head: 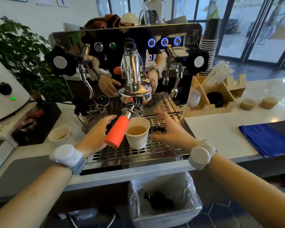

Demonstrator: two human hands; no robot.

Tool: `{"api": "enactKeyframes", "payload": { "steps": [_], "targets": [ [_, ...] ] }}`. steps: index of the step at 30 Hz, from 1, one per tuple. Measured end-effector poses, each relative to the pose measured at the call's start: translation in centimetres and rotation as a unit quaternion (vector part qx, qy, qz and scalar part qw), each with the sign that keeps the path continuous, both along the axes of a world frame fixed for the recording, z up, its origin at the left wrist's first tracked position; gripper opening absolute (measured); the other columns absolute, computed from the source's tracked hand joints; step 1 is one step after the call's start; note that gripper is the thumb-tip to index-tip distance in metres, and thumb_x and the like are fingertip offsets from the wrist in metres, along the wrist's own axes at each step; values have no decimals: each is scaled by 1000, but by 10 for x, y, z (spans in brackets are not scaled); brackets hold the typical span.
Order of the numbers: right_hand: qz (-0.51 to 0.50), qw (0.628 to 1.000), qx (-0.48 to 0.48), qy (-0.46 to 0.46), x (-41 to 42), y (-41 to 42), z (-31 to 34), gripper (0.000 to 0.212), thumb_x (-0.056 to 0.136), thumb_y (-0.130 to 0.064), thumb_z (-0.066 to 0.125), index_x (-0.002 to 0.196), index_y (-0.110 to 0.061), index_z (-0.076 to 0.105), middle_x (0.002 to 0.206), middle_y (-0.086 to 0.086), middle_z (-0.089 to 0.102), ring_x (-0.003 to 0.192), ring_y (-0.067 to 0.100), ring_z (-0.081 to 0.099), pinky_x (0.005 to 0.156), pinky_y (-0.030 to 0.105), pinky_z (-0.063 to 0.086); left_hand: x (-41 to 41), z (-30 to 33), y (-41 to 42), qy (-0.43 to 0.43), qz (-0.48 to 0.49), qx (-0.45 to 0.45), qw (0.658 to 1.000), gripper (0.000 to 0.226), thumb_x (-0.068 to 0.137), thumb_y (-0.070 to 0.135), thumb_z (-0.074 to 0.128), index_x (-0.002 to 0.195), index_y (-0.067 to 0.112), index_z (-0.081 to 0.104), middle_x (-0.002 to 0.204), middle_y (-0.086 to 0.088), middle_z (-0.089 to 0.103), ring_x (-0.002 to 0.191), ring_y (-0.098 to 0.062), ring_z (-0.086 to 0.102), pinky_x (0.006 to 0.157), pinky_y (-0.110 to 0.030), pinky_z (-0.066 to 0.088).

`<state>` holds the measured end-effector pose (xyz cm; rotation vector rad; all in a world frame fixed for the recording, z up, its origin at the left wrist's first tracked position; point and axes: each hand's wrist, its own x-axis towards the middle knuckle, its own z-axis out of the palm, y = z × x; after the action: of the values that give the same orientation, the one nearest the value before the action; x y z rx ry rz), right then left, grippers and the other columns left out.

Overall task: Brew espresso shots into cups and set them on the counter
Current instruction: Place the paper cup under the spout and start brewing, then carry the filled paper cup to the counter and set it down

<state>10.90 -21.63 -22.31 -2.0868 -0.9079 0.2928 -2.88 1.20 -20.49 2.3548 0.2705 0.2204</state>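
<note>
A person at a café bar reaches with both hands toward a mirror-polished steel espresso machine (127, 51), where a white paper cup (137, 132) holding pale brown liquid stands on the perforated steel drip tray (156, 145), just in front of and below the group head. The cup appears to sit there to catch the shot, and the machine's blue timer display (151, 57) reads 03, which suggests a brew only just under way.

The left hand (95, 136) lies beside the portafilter's orange-red cylindrical handle (117, 133), fingers loosely spread and curled toward it; whether it actually touches the handle cannot be told. The right hand (169, 130) hovers above the tray to the cup's right, fingers splayed wide and holding nothing, seemingly poised to take the cup. White sensor bands wrap both wrists.

Two small filled cups (257, 102) already rest far along the white counter (220, 134) to the right, beyond a wooden straw-and-lid organiser (220, 94), likely set aside as finished. Another white paper cup (60, 134), nearly empty, waits on the counter left of the machine. A folded blue cloth (266, 140) lies at the right.
</note>
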Motion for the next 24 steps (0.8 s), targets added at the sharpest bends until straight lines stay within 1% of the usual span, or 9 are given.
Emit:
{"api": "enactKeyframes", "payload": {
  "steps": [2,5,6,9,11,14,17,20,24],
  "targets": [
    [2,1000,-15,25,0,4,-4,93,72,-35,79,143,-38,20,142,-2,41,127,19,44,99,32,43,-1,-3,-3,3,-9,-31,999,97,69,56,74,146,18,30,147,3,36,133,-11,36,112,-36,31],
    [10,998,-21,54,0,11,-9,96,69,-35,81,145,-34,20,141,-2,42,127,19,43,96,28,39,4,-11,-5,-1,-30,-92,995,91,66,46,79,143,26,34,136,17,44,116,17,44,91,-4,36],
    [15,998,-22,60,0,13,-11,96,69,-35,81,145,-32,21,140,-2,44,127,18,43,94,26,38,6,-13,-7,-6,-35,-106,994,87,67,44,80,141,29,38,131,22,48,110,22,46,83,0,37],
    [31,997,-21,62,-2,20,-15,94,68,-36,80,144,-27,25,137,-3,47,123,13,45,92,23,36,8,-15,-15,-24,-54,-148,987,63,68,37,83,121,56,54,115,36,60,107,20,51,81,-2,40],
    [38,997,-11,67,-3,24,-17,91,67,-35,80,142,-27,28,135,-5,49,119,9,45,91,22,36,8,-18,-22,-31,-92,-151,984,63,74,23,81,109,67,55,110,47,55,105,24,49,78,4,38],
    [37,997,1,71,-4,28,-19,88,65,-35,83,138,-29,33,130,-9,52,114,6,47,91,22,38,13,-27,-23,-39,-72,-182,980,57,67,27,82,107,60,59,107,46,58,103,23,51,76,5,37],
    [39,997,6,74,-6,29,-22,86,66,-35,83,137,-29,36,129,-10,53,117,7,49,97,27,41,19,-38,-21,-53,-64,-186,979,59,68,17,83,111,49,57,106,43,60,102,20,54,76,4,38],
    [43,995,19,84,-8,28,-23,79,68,-33,81,135,-29,39,126,-13,56,118,6,50,99,27,40,20,-38,-23,-52,-63,-179,981,65,68,19,84,102,67,57,105,44,59,101,21,53,75,5,38],
    [39,995,19,86,-11,29,-23,80,70,-32,80,137,-27,38,127,-11,55,119,6,49,96,24,39,20,-37,-24,-44,-59,-179,981,63,63,31,84,101,72,54,106,44,59,101,21,53,74,5,38]
  ]
}}
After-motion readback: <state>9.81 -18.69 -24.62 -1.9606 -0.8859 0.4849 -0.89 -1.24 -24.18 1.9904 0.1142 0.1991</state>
